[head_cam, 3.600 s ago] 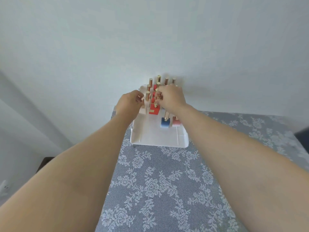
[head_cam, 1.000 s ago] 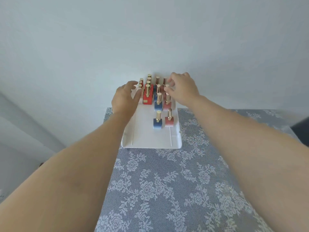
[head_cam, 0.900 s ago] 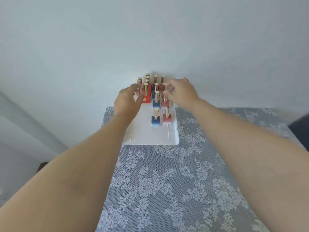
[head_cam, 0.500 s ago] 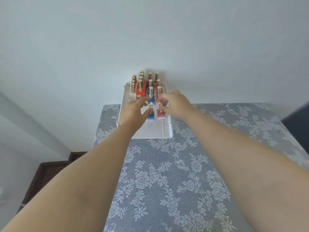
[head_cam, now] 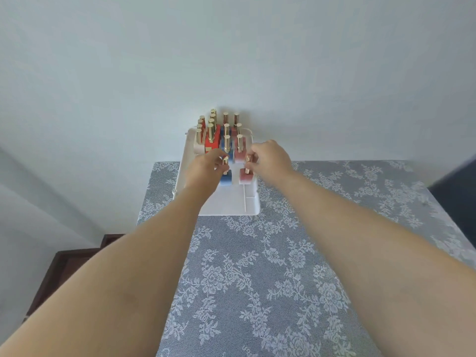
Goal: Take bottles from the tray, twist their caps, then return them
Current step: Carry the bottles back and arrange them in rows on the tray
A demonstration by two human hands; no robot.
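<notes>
A white tray [head_cam: 231, 202] sits at the far edge of the table against the wall. It holds several small square bottles with tall gold caps, in red, blue and pink. The two nearest stand apart from the rest: a blue bottle [head_cam: 226, 178] and a pink bottle [head_cam: 246, 177]. My left hand [head_cam: 206, 168] pinches the gold cap of the blue bottle. My right hand [head_cam: 270, 161] pinches the gold cap of the pink bottle. Both bottles stand on the tray floor.
The remaining bottles [head_cam: 219, 135] crowd the tray's far half, just behind my fingers. A grey lace tablecloth [head_cam: 257, 279] covers the table. The table's left edge drops to a dark wooden floor [head_cam: 64, 264]. A dark object [head_cam: 458, 191] shows at the right edge.
Both hands pulled back from the far rows to the two nearest bottles and closed on their caps. The view tilted, so the tray sits lower in frame.
</notes>
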